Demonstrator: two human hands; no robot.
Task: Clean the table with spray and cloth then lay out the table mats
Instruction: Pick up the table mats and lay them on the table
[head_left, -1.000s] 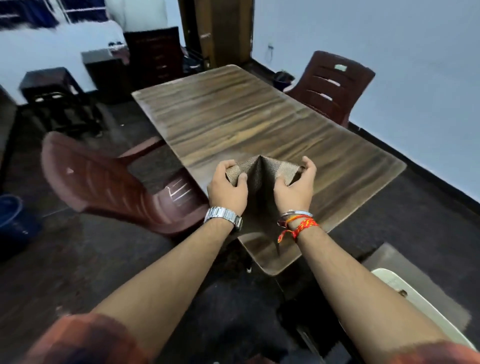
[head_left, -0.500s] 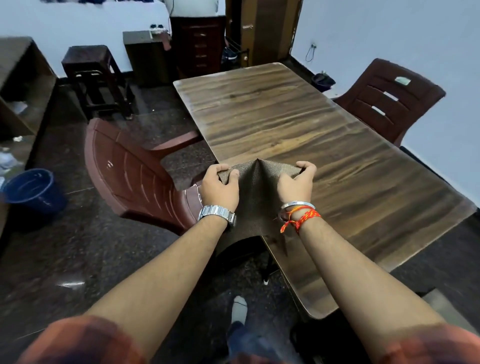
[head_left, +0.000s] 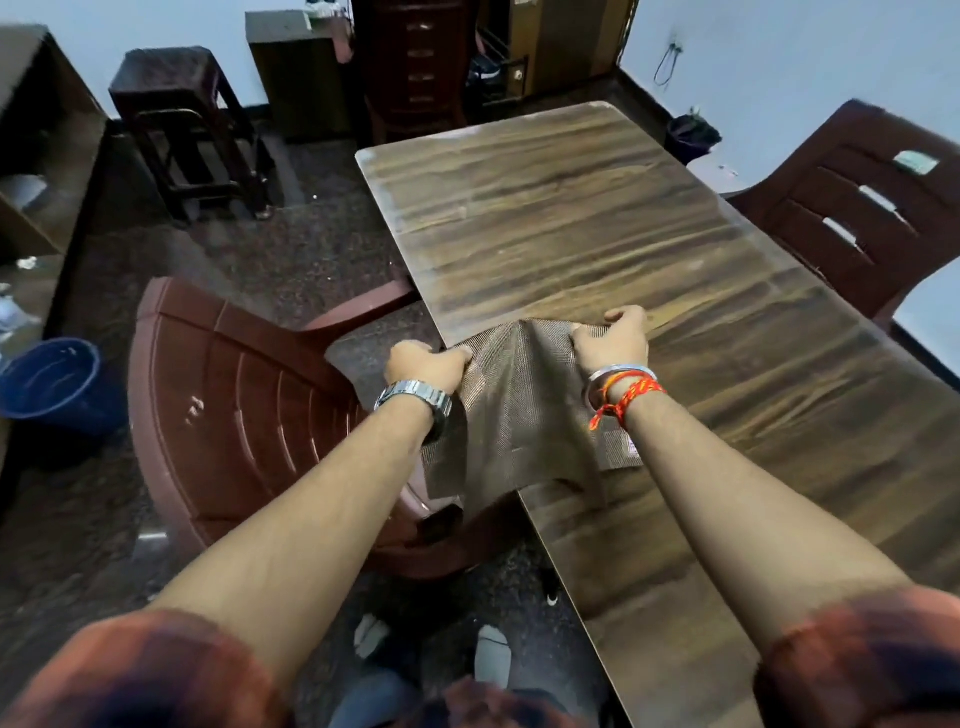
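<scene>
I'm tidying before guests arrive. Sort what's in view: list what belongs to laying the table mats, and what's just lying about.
In use:
- table mat, bunched
- left hand gripping it
- right hand gripping it
- wooden table

Lying about:
- blue bucket
- dark stool
- near chair
- far chair

mat (head_left: 519, 415) partly hidden (under both wrists)
</scene>
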